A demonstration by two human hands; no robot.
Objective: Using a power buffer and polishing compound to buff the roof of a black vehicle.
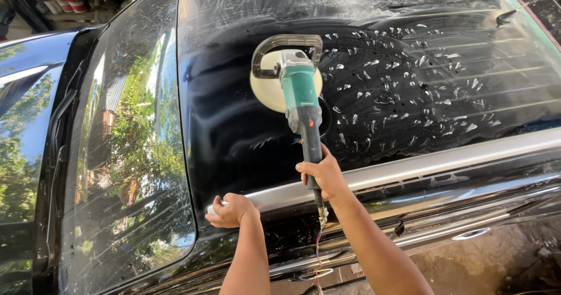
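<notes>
Polishing under way on black car roof (234, 131), seen from above. Right hand (323, 175), lower centre of frame, closed tight around dark rear grip of teal rotary polisher (301, 93); cream foam pad (270, 90) pressed flat on paint at upper centre, grey loop handle (285, 44) above it unheld. Left hand (232, 210), lower left of centre, curled shut over something small and pale, resting on chrome roof trim (409, 166); what it grips too hidden to tell. Left of pad, toward windscreen (128, 155): paint dark and glossy, faint haze only, seemingly worked already. Right of pad: white dabs of polishing compound (409, 90) dotted in rows, not spread, with smeared streaks across top of frame. Judged so: roughly a third done, larger right portion left. Red and blue cord (318, 254) hanging from polisher tail at bottom centre.
</notes>
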